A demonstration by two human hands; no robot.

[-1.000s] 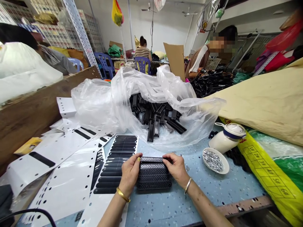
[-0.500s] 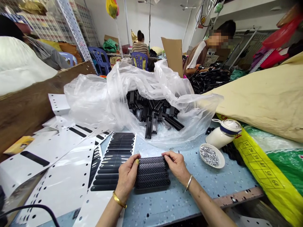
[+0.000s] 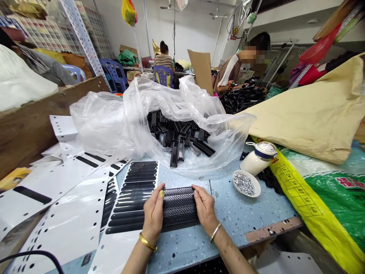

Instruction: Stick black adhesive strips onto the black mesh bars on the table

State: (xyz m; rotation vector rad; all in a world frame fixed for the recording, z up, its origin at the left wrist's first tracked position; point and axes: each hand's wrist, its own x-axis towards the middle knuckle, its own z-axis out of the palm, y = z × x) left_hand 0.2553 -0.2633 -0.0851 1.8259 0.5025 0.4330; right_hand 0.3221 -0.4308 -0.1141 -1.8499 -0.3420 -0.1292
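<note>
A block of several black mesh-textured plastic strips (image 3: 179, 208) lies flat on the blue speckled table (image 3: 242, 220) right in front of me. My left hand (image 3: 153, 213) presses against its left end and my right hand (image 3: 204, 207) against its right end, squeezing the strips together between them. A white sheet with black oval stickers (image 3: 134, 196) lies just left of the block, partly under my left hand. A thin pin (image 3: 210, 187) rests on the table beside my right hand.
A clear plastic bag (image 3: 119, 121) holds a heap of black plastic parts (image 3: 178, 139) behind the block. A small dish of silver bits (image 3: 246, 183) and a white jug (image 3: 258, 158) stand at right. Peeled white sheets (image 3: 57, 213) cover the left. Other people work beyond.
My hands have drawn closer together on the strip block, and it has slid slightly left and toward me. The view has shifted rightward and down.
</note>
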